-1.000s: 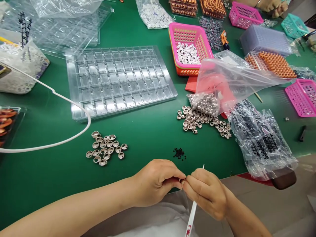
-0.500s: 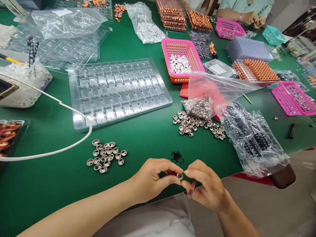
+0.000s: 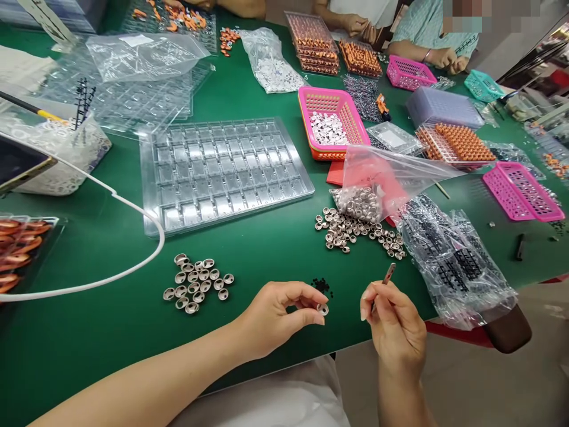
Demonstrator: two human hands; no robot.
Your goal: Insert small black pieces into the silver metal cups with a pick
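Note:
My left hand (image 3: 284, 314) pinches a small round silver metal cup (image 3: 323, 309) with a hole in it between thumb and forefinger, just above the table edge. To its right and apart from it, my right hand (image 3: 395, 323) is closed around slim tweezers (image 3: 390, 273), whose flat end points up; the tips are hidden by the fingers. Behind my left fingertips lies a little heap of tiny black pieces (image 3: 320, 287). A group of silver metal cups (image 3: 193, 287) lies left of my left hand. Many more loose metal cups (image 3: 340, 231) lie farther back, by a clear bag (image 3: 362, 201) of them.
A clear compartment tray (image 3: 226, 172) lies ahead on the green table. A white cable (image 3: 137, 207) curves at left. Pink baskets (image 3: 331, 98), a bag of black parts (image 3: 457, 261) and trays of orange parts (image 3: 464, 142) stand around. Other people's hands (image 3: 448, 59) work at the far side.
My right hand has moved away from the metal cup to the right and turned upward, with the tweezers now upright in it. My left hand still holds the cup. The view has shifted slightly.

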